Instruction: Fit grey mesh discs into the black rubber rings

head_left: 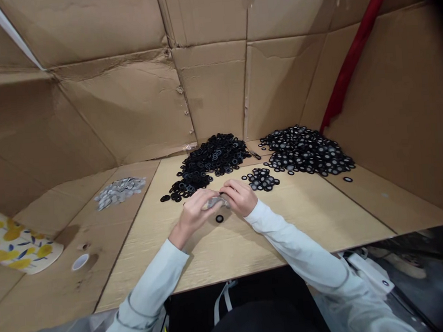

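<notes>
My left hand (197,210) and my right hand (241,197) meet over the middle of the pale board (250,245), fingers closed and fingertips nearly touching. Between them are small silvery discs (213,202), partly hidden by the fingers; a dark bit shows at the fingertips. Just below the hands lies one black ring with a pale centre (219,218). Behind them rises a pile of black rings (217,156). A small group of black rings with grey centres (262,179) lies beyond my right hand.
A large pile of filled black rings (307,150) sits at the back right. Silvery discs (120,191) are heaped at left. Near them are a white tape roll (80,262) and a lemon-patterned container (18,243). Cardboard walls (216,90) enclose the back and sides.
</notes>
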The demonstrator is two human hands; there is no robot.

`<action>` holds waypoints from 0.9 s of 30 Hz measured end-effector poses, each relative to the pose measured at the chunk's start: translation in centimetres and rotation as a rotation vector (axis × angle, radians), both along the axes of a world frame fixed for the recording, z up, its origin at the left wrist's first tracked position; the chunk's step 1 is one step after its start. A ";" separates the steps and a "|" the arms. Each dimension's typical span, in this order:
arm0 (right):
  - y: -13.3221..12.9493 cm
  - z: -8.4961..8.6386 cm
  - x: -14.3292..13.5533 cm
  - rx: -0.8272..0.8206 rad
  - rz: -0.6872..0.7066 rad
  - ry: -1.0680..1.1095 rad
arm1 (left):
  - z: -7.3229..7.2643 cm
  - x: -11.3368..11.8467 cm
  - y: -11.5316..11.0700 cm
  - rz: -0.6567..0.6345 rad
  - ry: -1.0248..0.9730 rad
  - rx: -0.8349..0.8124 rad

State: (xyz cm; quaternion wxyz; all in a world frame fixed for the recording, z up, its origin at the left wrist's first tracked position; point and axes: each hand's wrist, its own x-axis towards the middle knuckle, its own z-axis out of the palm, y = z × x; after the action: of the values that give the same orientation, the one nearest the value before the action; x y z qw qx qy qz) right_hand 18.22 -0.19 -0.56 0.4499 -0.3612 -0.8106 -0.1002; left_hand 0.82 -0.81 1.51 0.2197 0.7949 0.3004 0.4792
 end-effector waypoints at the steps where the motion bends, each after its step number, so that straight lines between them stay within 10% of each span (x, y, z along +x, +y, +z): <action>1: -0.1 0.1 0.0 0.019 -0.002 0.001 | 0.0 -0.2 -0.1 -0.020 0.059 0.077; 16: -0.4 0.0 0.1 0.054 0.020 0.040 | 0.1 -0.5 -0.3 0.007 0.090 0.207; 27: 0.2 0.6 -0.2 -0.617 0.406 0.522 | 0.5 1.4 0.2 0.091 -0.419 -0.546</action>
State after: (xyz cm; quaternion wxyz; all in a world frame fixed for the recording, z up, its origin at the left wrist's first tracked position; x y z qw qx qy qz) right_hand 18.01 -0.03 0.07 0.5212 -0.3250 -0.7164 0.3310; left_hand 2.22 -0.62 1.99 0.4596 0.5769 0.4011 0.5432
